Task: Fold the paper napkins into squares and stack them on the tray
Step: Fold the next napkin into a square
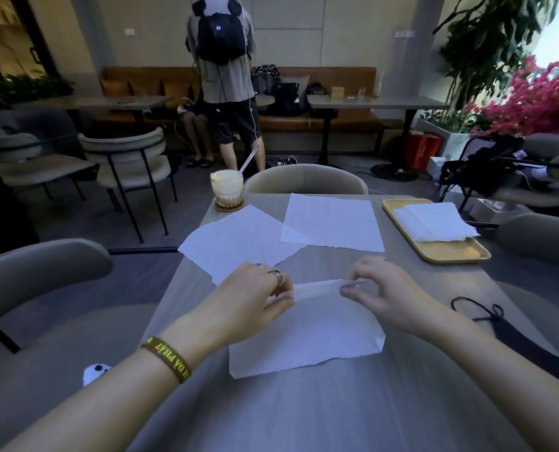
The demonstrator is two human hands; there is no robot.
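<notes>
A white paper napkin (307,334) lies on the grey table in front of me. My left hand (255,295) pinches its far left corner, and my right hand (386,288) pinches its far edge a little to the right, lifting that edge slightly. Two more unfolded napkins lie flat beyond: one tilted at the left (239,239), one square at the centre (332,221). A yellow tray (451,252) at the far right holds a stack of folded napkins (433,221).
A glass of pale drink with a straw (227,187) stands on a coaster at the table's far left corner. A black face mask with cords (506,334) lies at the right edge. Chairs surround the table; a person with a backpack stands beyond.
</notes>
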